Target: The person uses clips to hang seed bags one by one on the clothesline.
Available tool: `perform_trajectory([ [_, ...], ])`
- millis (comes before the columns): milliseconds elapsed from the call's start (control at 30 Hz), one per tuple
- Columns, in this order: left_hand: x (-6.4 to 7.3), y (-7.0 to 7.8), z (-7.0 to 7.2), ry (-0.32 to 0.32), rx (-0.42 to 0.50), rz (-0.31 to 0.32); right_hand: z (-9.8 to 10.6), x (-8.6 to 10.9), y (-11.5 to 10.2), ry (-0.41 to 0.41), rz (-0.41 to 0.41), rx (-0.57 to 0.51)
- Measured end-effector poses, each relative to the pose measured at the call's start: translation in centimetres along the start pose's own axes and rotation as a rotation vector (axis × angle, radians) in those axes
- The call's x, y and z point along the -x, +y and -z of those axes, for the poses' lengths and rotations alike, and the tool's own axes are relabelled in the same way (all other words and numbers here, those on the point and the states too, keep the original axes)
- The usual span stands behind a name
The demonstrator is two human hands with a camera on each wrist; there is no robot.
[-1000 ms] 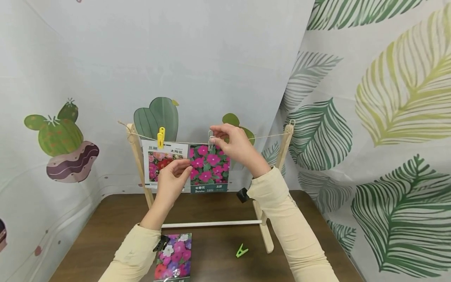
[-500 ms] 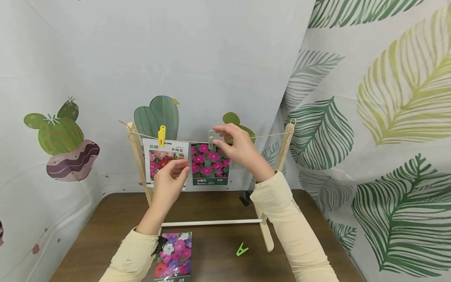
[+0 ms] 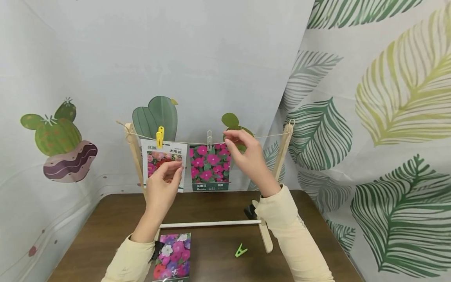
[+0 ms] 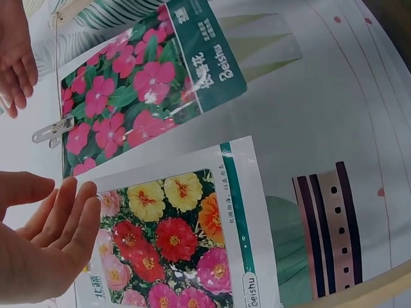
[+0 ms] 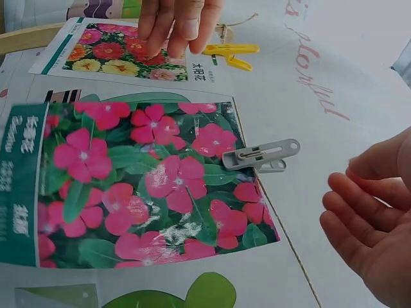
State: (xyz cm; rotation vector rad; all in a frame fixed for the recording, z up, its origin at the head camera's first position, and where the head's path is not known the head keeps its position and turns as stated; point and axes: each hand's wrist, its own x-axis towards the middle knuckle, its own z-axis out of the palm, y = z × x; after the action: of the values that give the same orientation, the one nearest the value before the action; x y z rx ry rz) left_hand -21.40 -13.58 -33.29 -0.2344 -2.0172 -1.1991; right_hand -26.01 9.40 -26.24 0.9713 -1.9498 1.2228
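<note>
A seed packet with pink flowers (image 3: 210, 168) hangs from the string, held by a grey clothespin (image 5: 262, 154). To its left hangs a white-edged seed packet (image 4: 173, 237) with red and yellow flowers, under a yellow clothespin (image 3: 160, 138). My right hand (image 3: 248, 154) is just right of the grey clothespin, apart from it, fingers loosely bent and holding nothing. My left hand (image 3: 163, 188) is in front of the white-edged packet, fingers loosely bent around nothing; whether a fingertip touches the packet I cannot tell.
A wooden rack with a right post (image 3: 283, 152) and a white crossbar (image 3: 211, 224) carries the string above the brown table (image 3: 211, 258). Another flower packet (image 3: 173, 254) lies flat at the front, with a green clothespin (image 3: 241, 250) to its right.
My right hand has let go of the grey clothespin and moved right. My left hand has drawn leftward, away from the pink-flower packet, which hangs on the string.
</note>
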Motion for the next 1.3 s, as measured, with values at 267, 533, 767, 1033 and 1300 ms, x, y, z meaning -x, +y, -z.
perform_trajectory([
  [267,0.7,-0.6,0.6,0.058,0.023,-0.050,0.3,1.5,-0.3,0.060,-0.023,-0.012],
  [533,1.7,-1.3,1.4,0.062,0.056,-0.051,1.3,3.3,-3.1,0.085,-0.059,0.010],
  [767,2.9,-1.8,2.3,0.051,-0.034,-0.001,1.3,6.0,-0.2,0.072,-0.096,0.081],
  [1033,4.1,-2.7,3.1,0.016,-0.128,0.044,1.6,8.9,2.1,0.070,-0.181,0.114],
  [1300,5.1,-4.5,3.7,-0.043,-0.219,0.041,1.6,11.1,4.0,0.104,-0.250,0.152],
])
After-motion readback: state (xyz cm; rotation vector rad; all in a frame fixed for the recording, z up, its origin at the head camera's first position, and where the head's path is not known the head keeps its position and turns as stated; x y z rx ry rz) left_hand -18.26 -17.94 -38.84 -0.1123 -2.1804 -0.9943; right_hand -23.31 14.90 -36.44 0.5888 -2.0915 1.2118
